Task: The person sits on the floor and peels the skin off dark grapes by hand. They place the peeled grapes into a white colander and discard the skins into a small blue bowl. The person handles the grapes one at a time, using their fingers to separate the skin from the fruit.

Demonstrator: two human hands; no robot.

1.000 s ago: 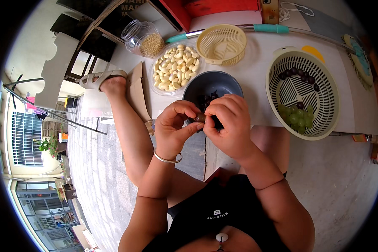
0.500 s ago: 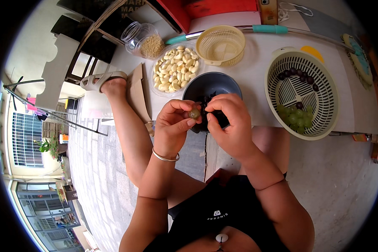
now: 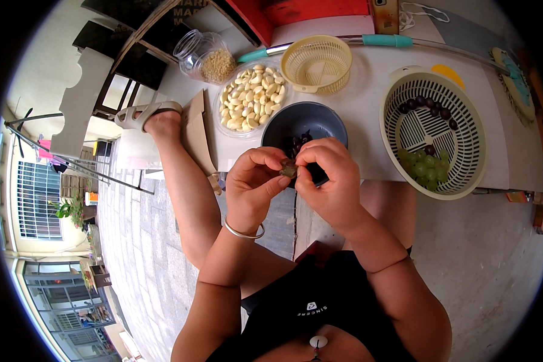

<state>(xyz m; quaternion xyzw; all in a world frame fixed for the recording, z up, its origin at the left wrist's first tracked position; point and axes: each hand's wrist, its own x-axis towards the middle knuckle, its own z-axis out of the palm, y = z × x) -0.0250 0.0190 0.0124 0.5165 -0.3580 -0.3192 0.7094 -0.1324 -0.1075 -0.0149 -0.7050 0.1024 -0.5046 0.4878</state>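
My left hand (image 3: pixel 251 184) pinches a greenish-brown grape (image 3: pixel 288 168) between thumb and fingers. At the grape's right side, the thumb and forefinger of my right hand (image 3: pixel 332 178) are pinched together; whether a bit of skin is between them is too small to tell. Both hands are over the near edge of a dark grey bowl (image 3: pixel 333 123) and hide part of it. Inside the bowl lie dark purple grape skins (image 3: pixel 300 140). To the right, an oval cream colander (image 3: pixel 484 136) holds green peeled-looking grapes (image 3: pixel 427 169) and several dark purple grapes (image 3: pixel 428 105).
Left of the bowl stands a clear dish of pale, clove-shaped pieces (image 3: pixel 253 99), with a jar of small tan grains (image 3: pixel 216 65) behind. A yellow basket (image 3: pixel 317 63) sits behind the bowl. A teal-and-metal pole (image 3: pixel 386 41) lies along the table's back. My leg stretches out left beside cardboard (image 3: pixel 197 130).
My left hand has moved slightly right, bringing the grape against my right fingertips. The grape has turned and looks browner. More of the dark skins in the bowl shows.
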